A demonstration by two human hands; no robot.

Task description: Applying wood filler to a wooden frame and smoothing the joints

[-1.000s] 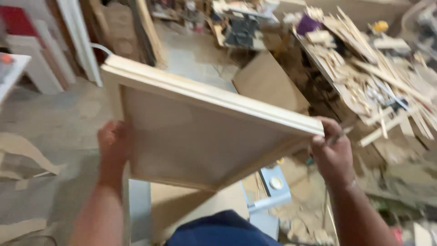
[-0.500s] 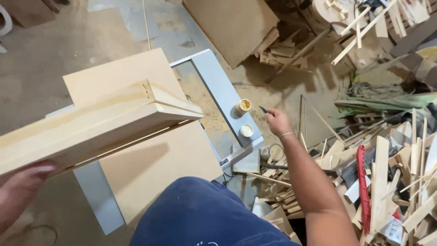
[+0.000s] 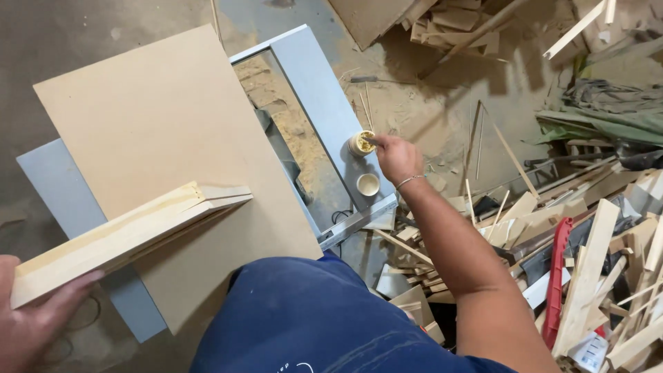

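My left hand (image 3: 31,324) grips the near end of a pale wooden frame (image 3: 131,235), held edge-on and tilted over a large brown board (image 3: 159,131). The board lies on a grey metal table (image 3: 314,90). My right hand (image 3: 395,155) reaches out to a small round jar of yellowish glue (image 3: 360,143) on the table's right rail, holding a thin stick whose tip is in the jar. A second small round lid or cup (image 3: 368,184) sits just nearer on the same rail.
Sawdust covers the floor. A heap of wood offcuts and thin strips (image 3: 587,262) fills the right side, with a red-handled tool (image 3: 556,276) among them. More boards (image 3: 373,17) lie at the top. My blue-clad lap (image 3: 311,324) is at the bottom.
The frame has dropped lower and to the left, now held by my left hand alone. My right hand has let go of it and moved to the glue jar.
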